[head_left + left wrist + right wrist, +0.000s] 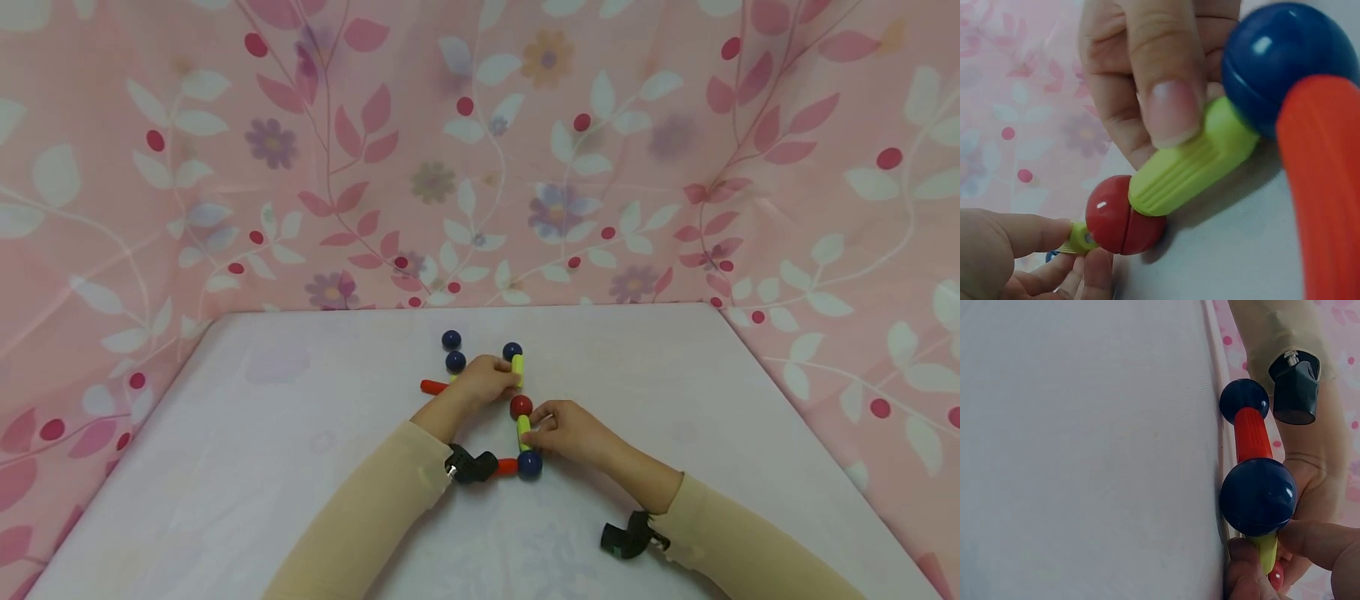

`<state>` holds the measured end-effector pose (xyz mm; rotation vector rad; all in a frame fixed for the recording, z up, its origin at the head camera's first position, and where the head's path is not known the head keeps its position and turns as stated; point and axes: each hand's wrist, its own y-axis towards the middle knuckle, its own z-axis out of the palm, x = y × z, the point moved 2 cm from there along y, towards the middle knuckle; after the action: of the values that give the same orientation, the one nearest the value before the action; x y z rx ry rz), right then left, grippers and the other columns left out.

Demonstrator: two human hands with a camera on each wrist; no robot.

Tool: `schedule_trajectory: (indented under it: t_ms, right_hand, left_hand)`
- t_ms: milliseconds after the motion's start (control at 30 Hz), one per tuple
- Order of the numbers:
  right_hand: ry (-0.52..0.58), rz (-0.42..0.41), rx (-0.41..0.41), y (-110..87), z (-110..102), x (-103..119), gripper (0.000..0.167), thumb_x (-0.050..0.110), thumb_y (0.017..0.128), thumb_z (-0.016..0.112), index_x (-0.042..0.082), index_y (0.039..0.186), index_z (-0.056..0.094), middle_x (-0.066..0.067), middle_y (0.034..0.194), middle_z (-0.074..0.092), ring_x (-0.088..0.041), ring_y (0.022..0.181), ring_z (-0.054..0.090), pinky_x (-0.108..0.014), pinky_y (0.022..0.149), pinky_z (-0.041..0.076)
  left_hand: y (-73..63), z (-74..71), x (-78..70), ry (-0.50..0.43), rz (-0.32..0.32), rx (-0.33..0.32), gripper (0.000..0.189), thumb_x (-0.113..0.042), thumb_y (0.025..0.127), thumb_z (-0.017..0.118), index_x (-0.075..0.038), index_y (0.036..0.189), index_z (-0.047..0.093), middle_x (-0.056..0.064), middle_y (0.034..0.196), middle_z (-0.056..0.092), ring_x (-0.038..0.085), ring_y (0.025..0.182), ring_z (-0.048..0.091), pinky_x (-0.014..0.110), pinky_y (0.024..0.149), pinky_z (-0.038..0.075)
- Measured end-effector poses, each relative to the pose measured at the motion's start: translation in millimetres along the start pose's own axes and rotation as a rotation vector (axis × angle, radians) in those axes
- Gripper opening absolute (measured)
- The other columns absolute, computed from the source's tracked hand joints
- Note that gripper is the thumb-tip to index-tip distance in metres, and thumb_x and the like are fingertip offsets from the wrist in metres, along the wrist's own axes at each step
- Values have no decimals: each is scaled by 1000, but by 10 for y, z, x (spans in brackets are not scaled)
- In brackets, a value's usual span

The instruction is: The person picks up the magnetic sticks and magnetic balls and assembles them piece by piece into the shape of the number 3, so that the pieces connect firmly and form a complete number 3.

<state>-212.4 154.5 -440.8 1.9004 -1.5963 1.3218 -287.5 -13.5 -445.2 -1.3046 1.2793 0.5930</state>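
Note:
My left hand pinches a yellow-green magnetic rod with a blue ball at its far end. In the left wrist view the rod's near end is close to a red ball; I cannot tell whether they touch. My right hand pinches a second yellow-green rod, which joins the red ball to a nearer blue ball. From that ball runs a red rod, partly hidden by the left wrist camera. In the right wrist view another blue ball sits at its other end.
Beyond the left hand lie two blue balls on the white-covered table. A red rod and a bit of yellow-green show beside the left hand, partly covered by it. Pink floral cloth hangs behind the table.

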Motion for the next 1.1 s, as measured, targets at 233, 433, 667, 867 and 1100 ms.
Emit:
schedule_trajectory:
  t_ms: [233,433,667,867,1100]
  right_hand:
    - [-3,21,-15,3,8,-5,34,23,88,78,0,108,63,-2,70,68,-15,63,60,-28,59,48]
    - [-7,6,-16,-3,11,-5,34,22,88,78,-1,108,63,-3,69,68,-15,62,59,-28,59,48]
    - [-6,-12,-15,-4,14,-5,32,21,89,77,-2,107,63,-2,70,68,-14,62,59,-28,59,49]
    - [-11,7,-20,-7,17,-3,33,22,88,78,-1,108,63,-2,70,68,-14,63,59,-27,60,49]
    - [-6,0,-14,-4,17,-13,33,22,88,78,-1,108,63,-3,71,69,-14,63,60,-28,60,49]
  left_hand:
    - [-37,21,-9,27,34,-23,37,-13,97,66,-3,130,54,11,103,66,19,84,65,29,82,54]
    - [-34,1,-7,72,32,-35,45,-14,96,66,-12,138,50,11,96,64,19,78,63,26,74,52]
    - [-39,-20,11,153,34,-31,41,-19,96,67,-13,134,53,8,94,65,19,81,62,29,78,50]
    - [-70,-31,13,212,64,-2,40,-22,96,67,-12,133,54,7,96,66,20,83,62,31,80,50]
    - [-97,-31,16,245,76,12,37,-24,97,66,-11,130,56,7,98,65,20,85,63,31,80,52]
